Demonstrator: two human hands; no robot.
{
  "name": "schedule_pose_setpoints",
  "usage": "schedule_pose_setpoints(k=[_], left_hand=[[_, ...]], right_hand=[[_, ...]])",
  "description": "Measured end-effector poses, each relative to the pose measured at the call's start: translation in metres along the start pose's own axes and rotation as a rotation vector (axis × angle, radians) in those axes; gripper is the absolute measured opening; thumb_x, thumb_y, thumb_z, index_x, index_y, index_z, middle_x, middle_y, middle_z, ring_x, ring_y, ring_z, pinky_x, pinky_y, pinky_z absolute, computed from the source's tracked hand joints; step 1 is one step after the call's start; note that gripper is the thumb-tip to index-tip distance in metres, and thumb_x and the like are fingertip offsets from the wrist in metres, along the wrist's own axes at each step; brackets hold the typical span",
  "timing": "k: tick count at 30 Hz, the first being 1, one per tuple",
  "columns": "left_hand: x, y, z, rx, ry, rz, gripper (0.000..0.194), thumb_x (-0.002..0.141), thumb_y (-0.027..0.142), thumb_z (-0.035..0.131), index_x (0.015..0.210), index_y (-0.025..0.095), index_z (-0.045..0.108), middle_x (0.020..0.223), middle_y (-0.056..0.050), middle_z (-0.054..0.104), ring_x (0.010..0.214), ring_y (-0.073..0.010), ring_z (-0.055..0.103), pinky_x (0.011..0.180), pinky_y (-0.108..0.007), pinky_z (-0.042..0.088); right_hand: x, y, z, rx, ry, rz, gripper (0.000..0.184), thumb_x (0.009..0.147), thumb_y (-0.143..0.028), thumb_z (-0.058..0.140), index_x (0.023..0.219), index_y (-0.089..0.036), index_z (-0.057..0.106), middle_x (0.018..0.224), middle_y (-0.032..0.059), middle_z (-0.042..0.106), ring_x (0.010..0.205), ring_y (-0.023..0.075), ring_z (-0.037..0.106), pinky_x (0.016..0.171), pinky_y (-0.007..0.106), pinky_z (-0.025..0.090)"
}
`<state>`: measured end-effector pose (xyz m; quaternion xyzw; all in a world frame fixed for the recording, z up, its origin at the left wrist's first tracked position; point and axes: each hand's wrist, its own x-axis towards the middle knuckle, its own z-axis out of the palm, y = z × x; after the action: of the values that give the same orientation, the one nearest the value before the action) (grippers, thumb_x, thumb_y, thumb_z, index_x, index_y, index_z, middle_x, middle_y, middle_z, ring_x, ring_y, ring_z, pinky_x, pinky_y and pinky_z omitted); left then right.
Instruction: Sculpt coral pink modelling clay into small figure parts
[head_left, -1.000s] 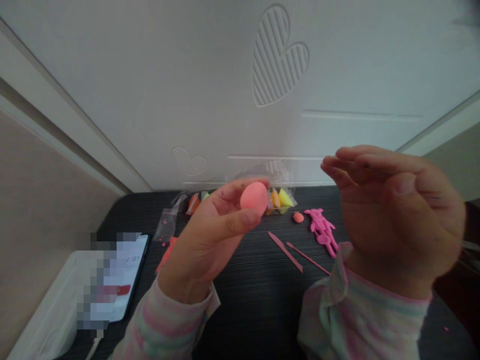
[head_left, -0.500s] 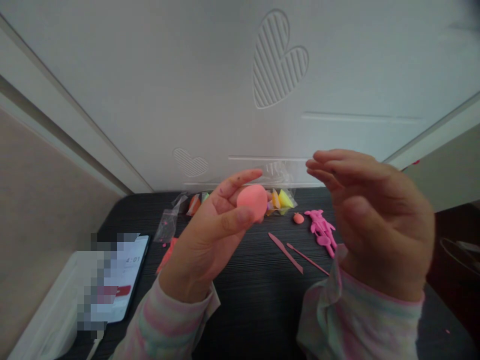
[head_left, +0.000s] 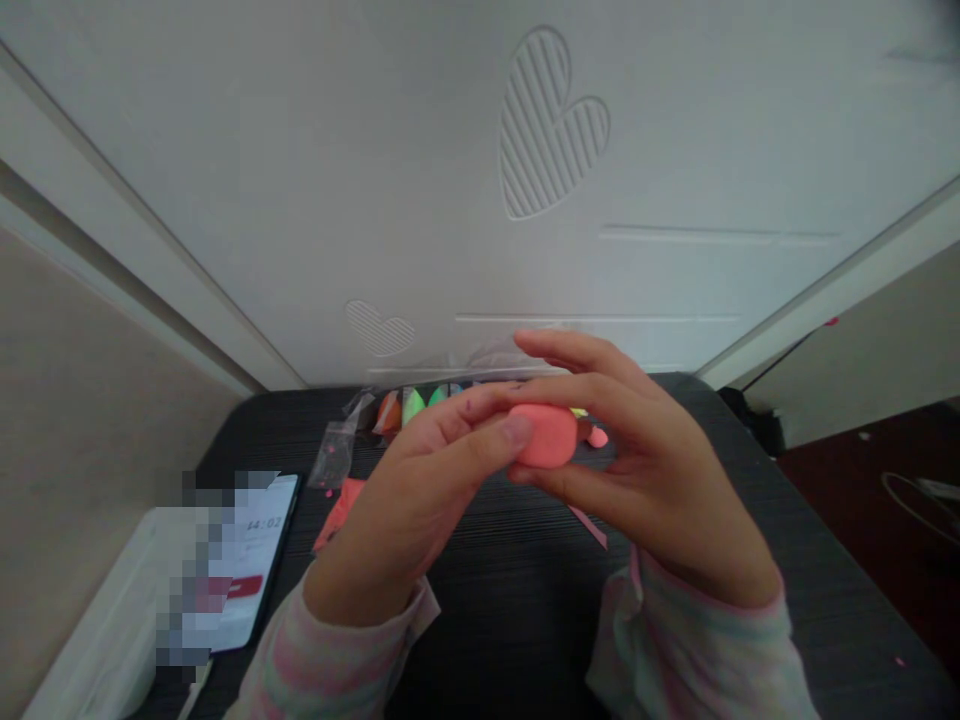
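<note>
A smooth coral-pink lump of modelling clay (head_left: 551, 437) is held between both hands above the table. My left hand (head_left: 427, 480) grips its left side, thumb on the near face and fingers behind. My right hand (head_left: 637, 450) closes on it from the right, with the thumb below and a finger along the top; another finger sticks out above. Behind the hands, a small pink clay piece (head_left: 598, 437) lies on the table, partly covered. The end of a pink modelling knife (head_left: 591, 527) shows below my right hand, which hides the rest of it.
The dark table (head_left: 495, 600) stands against a white panel with carved hearts (head_left: 551, 125). Bags of coloured clay (head_left: 412, 408) line its back edge. At left are a coral packet (head_left: 341, 512), a clear bag (head_left: 332, 455), a phone (head_left: 262, 560) and a white box (head_left: 97, 620).
My right hand has come in from the right and closed on the clay, which has shifted slightly right and down. The pink figure and thin tool are now covered by my right hand.
</note>
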<state>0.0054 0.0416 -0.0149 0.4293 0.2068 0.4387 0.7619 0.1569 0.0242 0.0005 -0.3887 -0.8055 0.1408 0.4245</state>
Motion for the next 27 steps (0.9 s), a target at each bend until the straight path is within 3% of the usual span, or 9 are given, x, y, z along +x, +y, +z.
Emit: schedule_pose_setpoints(k=[6,13,27], left_hand=[[-0.002,-0.001,-0.004,0.137,-0.014,0.004,0.011,0.077,0.022,0.060,0.081,0.019,0.069,0.080,-0.001,0.069,0.082,-0.0168,0.062,0.076,-0.028,0.047],[-0.004,-0.001,-0.007,0.239,0.051,-0.008,0.010,0.076,0.024,0.062,0.080,0.019,0.070,0.080,0.000,0.069,0.081,-0.0159,0.061,0.075,-0.027,0.045],[-0.003,-0.001,-0.004,0.233,0.001,-0.018,0.017,0.077,0.029,0.060,0.086,0.017,0.070,0.080,-0.004,0.069,0.080,-0.0184,0.061,0.074,-0.030,0.045]], right_hand=[[0.002,0.000,0.006,-0.015,-0.011,-0.017,0.031,0.077,-0.017,0.059,0.106,-0.025,0.057,0.123,0.0048,0.053,0.116,0.0200,0.048,0.096,0.037,0.043],[0.004,0.001,0.010,0.022,-0.027,-0.035,0.031,0.077,-0.018,0.059,0.107,-0.024,0.057,0.120,0.0044,0.057,0.114,0.0196,0.050,0.095,0.036,0.043],[0.003,0.000,0.011,0.074,-0.013,-0.036,0.029,0.077,-0.017,0.059,0.104,-0.027,0.059,0.118,0.0015,0.058,0.109,0.0176,0.054,0.092,0.033,0.046]])
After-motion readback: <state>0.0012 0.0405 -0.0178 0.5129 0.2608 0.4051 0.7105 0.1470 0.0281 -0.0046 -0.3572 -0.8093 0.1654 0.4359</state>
